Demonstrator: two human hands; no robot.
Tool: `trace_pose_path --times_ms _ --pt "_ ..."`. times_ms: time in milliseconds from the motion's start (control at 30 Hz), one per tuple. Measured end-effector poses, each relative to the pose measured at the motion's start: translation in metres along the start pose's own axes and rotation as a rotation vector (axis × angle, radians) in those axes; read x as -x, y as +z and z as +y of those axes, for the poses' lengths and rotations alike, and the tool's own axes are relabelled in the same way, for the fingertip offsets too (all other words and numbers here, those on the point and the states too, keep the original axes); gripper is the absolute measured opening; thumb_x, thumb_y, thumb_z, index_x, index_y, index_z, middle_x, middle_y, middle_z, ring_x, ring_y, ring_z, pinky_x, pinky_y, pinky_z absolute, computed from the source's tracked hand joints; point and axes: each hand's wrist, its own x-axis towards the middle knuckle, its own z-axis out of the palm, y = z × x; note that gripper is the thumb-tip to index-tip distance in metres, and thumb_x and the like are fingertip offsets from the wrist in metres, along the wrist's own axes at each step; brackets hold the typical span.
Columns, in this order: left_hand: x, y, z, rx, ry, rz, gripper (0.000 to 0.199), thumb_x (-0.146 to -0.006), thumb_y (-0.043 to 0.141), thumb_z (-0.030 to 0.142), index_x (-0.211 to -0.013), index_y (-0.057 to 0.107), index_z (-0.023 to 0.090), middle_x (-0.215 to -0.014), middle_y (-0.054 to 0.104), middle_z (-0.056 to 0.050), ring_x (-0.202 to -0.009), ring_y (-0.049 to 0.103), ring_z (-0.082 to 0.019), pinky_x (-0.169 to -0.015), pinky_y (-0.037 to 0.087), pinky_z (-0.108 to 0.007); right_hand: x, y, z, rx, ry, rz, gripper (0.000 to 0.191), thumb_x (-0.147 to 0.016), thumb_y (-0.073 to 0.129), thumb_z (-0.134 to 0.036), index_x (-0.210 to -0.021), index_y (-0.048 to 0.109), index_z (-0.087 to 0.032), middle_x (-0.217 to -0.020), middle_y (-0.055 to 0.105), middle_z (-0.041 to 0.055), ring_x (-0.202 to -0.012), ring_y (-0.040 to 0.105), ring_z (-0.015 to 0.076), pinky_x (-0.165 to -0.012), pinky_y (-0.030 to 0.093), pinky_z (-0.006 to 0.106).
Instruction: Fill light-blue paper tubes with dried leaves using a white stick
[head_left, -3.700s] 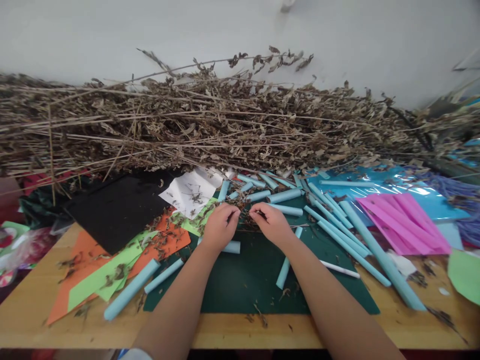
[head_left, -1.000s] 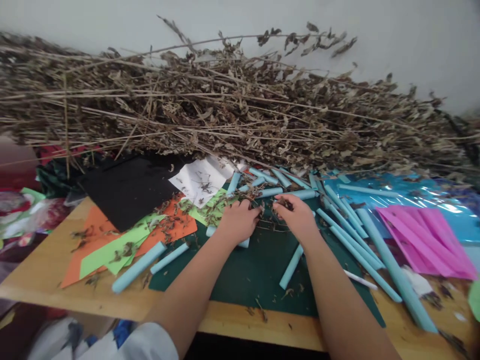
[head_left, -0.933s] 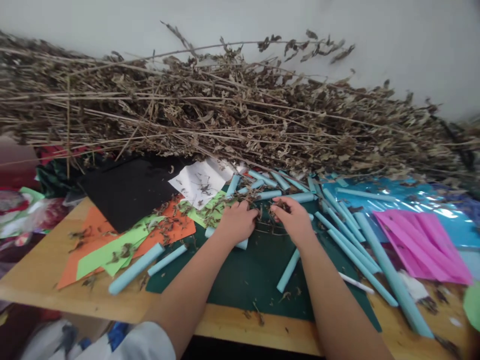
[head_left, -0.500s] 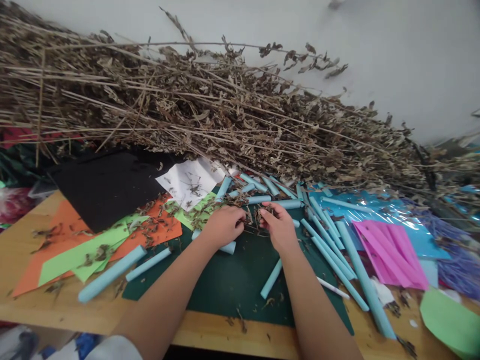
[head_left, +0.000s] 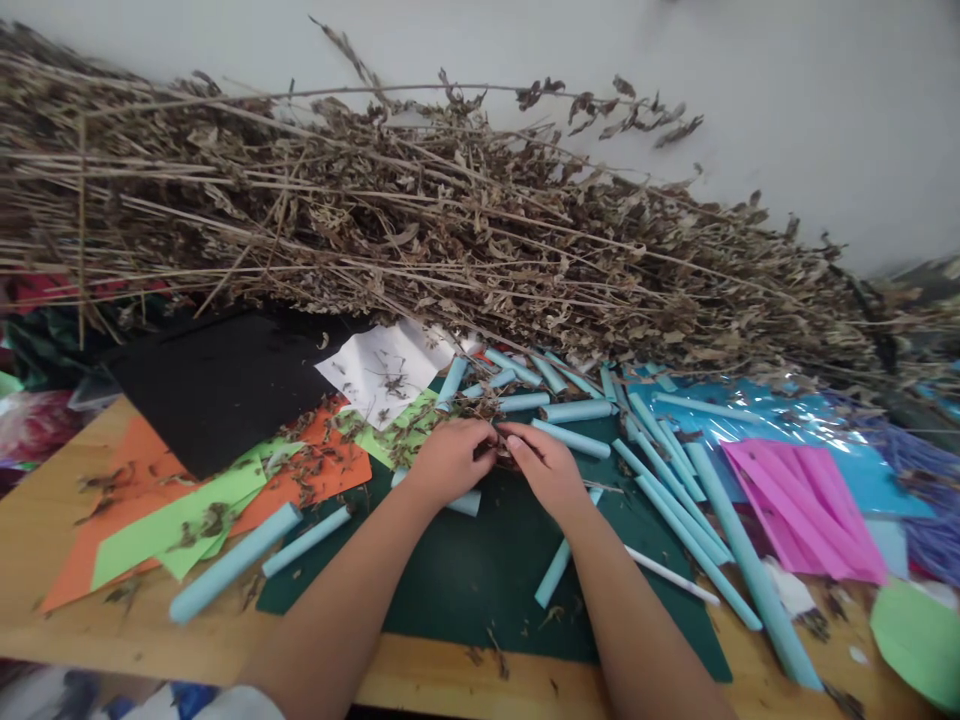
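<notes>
My left hand point(head_left: 455, 460) and my right hand point(head_left: 546, 470) meet over the dark green mat point(head_left: 480, 580), fingertips almost touching. Both are closed in a pinch on a dried plant sprig point(head_left: 502, 442); most of it is hidden by the fingers. A thin end of stem pokes out to the right beyond my right hand. Just behind the hands lie several light-blue paper tubes point(head_left: 577, 411). One tube point(head_left: 465, 501) sits partly under my left hand, and another point(head_left: 555, 572) is partly covered by my right forearm.
A big heap of dried stalks point(head_left: 450, 220) runs along the wall. Black sheet point(head_left: 225, 380), orange paper point(head_left: 90, 560), green strips point(head_left: 150, 530) and crumbled leaves lie left. To the right are more tubes, a white stick point(head_left: 675, 577), pink folded paper point(head_left: 806, 510) and blue film point(head_left: 847, 470).
My hands have come closer together, and the right hand has turned so its fingers point more to the left. The whole view has shifted slightly.
</notes>
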Motion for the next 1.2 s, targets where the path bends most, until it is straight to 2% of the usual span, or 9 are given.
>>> trace_pose_path --times_ms 233,367,467,633,800,900,967,1067,1200 --pt "0.001 0.002 -0.001 -0.022 -0.05 -0.035 0.011 -0.071 0.053 0.027 -0.079 0.051 0.02 -0.075 0.059 0.0 -0.07 0.054 -0.015 -0.061 0.04 -0.024 -0.001 -0.001 -0.002 -0.061 0.054 0.065 0.021 -0.062 0.059 -0.025 -0.083 0.064 -0.022 -0.081 0.064 0.0022 -0.074 0.057 0.0186 -0.074 0.044 0.034" --pt "0.002 0.005 -0.005 -0.026 -0.079 -0.12 0.025 -0.07 0.055 0.031 -0.092 0.049 0.021 -0.081 0.058 0.0 -0.07 0.054 -0.016 -0.059 0.041 -0.024 -0.003 -0.011 0.003 -0.207 0.136 0.249 0.023 -0.061 0.061 -0.028 -0.083 0.062 -0.019 -0.074 0.061 0.0011 -0.063 0.055 0.015 -0.063 0.046 0.03" --pt "0.002 0.004 -0.004 -0.039 -0.058 -0.143 0.014 -0.071 0.054 0.026 -0.084 0.053 0.02 -0.078 0.056 -0.001 -0.069 0.054 -0.016 -0.06 0.042 -0.024 -0.005 -0.023 0.006 -0.367 0.174 0.442 0.027 -0.062 0.061 -0.032 -0.086 0.058 -0.019 -0.067 0.057 -0.0014 -0.053 0.051 0.0109 -0.054 0.045 0.027" --pt "0.001 -0.014 0.006 -0.058 -0.021 -0.058 0.014 -0.077 0.044 0.022 -0.082 0.056 0.017 -0.084 0.056 -0.005 -0.078 0.054 -0.018 -0.07 0.044 -0.03 -0.008 -0.033 -0.005 -0.653 0.148 0.63 0.026 -0.062 0.061 -0.033 -0.084 0.052 -0.023 -0.067 0.054 -0.0051 -0.049 0.048 0.0071 -0.048 0.042 0.023" --pt "0.009 -0.028 0.03 0.227 0.088 0.207 0.028 -0.077 0.046 0.032 -0.098 0.051 0.015 -0.101 0.052 -0.011 -0.098 0.047 -0.022 -0.087 0.038 -0.038 0.011 -0.016 -0.036 -0.799 0.181 0.551 0.023 -0.059 0.064 -0.03 -0.079 0.055 -0.024 -0.065 0.057 -0.0042 -0.044 0.047 0.0077 -0.043 0.041 0.023" --pt "0.016 -0.02 0.05 0.548 0.161 0.252 0.061 -0.068 0.055 0.043 -0.118 0.035 0.013 -0.121 0.037 -0.017 -0.113 0.035 -0.027 -0.094 0.031 -0.042 0.03 0.0 -0.055 -0.836 0.204 0.483 0.02 -0.059 0.065 -0.03 -0.076 0.057 -0.023 -0.064 0.059 -0.0021 -0.047 0.05 0.0104 -0.045 0.043 0.025" --pt "0.022 -0.014 0.063 0.728 0.172 0.287 0.071 -0.065 0.057 0.047 -0.121 0.029 0.013 -0.122 0.034 -0.017 -0.113 0.035 -0.027 -0.095 0.031 -0.042 0.042 0.011 -0.067 -0.861 0.206 0.455 0.019 -0.059 0.064 -0.032 -0.074 0.058 -0.022 -0.066 0.06 -0.0002 -0.052 0.054 0.0132 -0.049 0.045 0.028" --pt "0.033 -0.016 0.08 0.816 0.142 0.381 0.056 -0.069 0.056 0.038 -0.116 0.037 0.015 -0.113 0.044 -0.013 -0.105 0.044 -0.023 -0.09 0.037 -0.039 0.057 0.027 -0.082 -0.909 0.202 0.425 0.02 -0.06 0.064 -0.034 -0.073 0.058 -0.021 -0.068 0.061 0.0011 -0.06 0.057 0.0159 -0.056 0.047 0.03" --pt "0.055 -0.03 0.087 0.604 0.192 0.519 0.02 -0.075 0.047 0.025 -0.092 0.055 0.018 -0.097 0.056 -0.009 -0.093 0.051 -0.019 -0.083 0.042 -0.037 0.075 0.047 -0.1 -0.987 0.209 0.368 0.023 -0.059 0.063 -0.038 -0.075 0.057 -0.021 -0.068 0.061 0.0005 -0.067 0.059 0.0175 -0.062 0.048 0.032"
